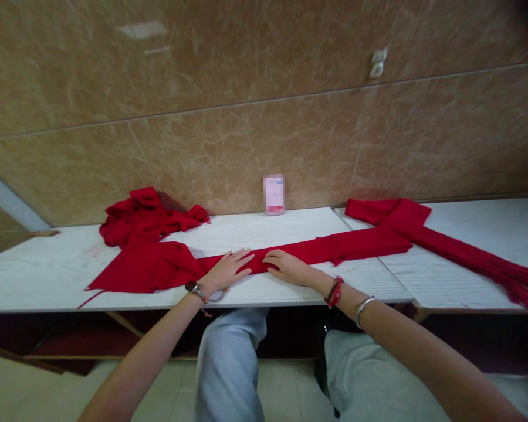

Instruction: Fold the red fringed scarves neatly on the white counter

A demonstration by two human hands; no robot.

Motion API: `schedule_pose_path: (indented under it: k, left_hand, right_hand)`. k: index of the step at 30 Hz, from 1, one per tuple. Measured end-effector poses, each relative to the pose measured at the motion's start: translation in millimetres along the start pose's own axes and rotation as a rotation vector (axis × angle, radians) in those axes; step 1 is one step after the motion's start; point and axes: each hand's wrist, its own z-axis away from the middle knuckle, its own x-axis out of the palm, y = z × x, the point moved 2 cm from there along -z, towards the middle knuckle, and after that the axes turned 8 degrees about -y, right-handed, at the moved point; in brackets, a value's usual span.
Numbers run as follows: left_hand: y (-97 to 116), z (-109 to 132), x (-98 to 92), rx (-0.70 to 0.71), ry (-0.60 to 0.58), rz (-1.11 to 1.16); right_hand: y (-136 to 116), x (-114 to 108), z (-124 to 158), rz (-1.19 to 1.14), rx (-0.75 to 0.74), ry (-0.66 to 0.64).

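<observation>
A long red cloth [308,251] is folded into a strip across the white tabletop [242,227], its left part spread wider. My left hand [227,271] lies on the strip near the middle, fingers spread and a ring on one. Just right of it, my right hand [287,266] rests on the same strip with its fingers bent and slightly apart. Neither hand grips the cloth. At the strip's right end another red cloth [457,249] with a fringed end lies folded over.
A crumpled red cloth [147,217] sits at the back left. A small pinkish card or phone [274,195] leans upright against the tiled wall [229,140]. White sockets [378,63] are on the wall. Dark open shelves [286,337] lie below the tabletop.
</observation>
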Motion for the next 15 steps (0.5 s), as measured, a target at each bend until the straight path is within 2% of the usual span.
schedule_pose_path:
  k: [4, 7, 10, 15]
  left_hand:
    - [1, 2, -3.4, 0.044, 0.019, -0.026]
    - [6, 6, -9.3, 0.145, 0.069, -0.053]
    - [10, 11, -12.7, 0.214, 0.120, -0.059]
    - [9, 15, -15.0, 0.191, 0.207, -0.029]
  right_hand:
    - [1, -7, 10, 0.013, -0.066, -0.070]
    - [1, -12, 15, 0.009, -0.081, -0.089]
    - [4, -12, 17, 0.041, -0.021, -0.075]
    - [9, -12, 18, 0.086, 0.032, -0.030]
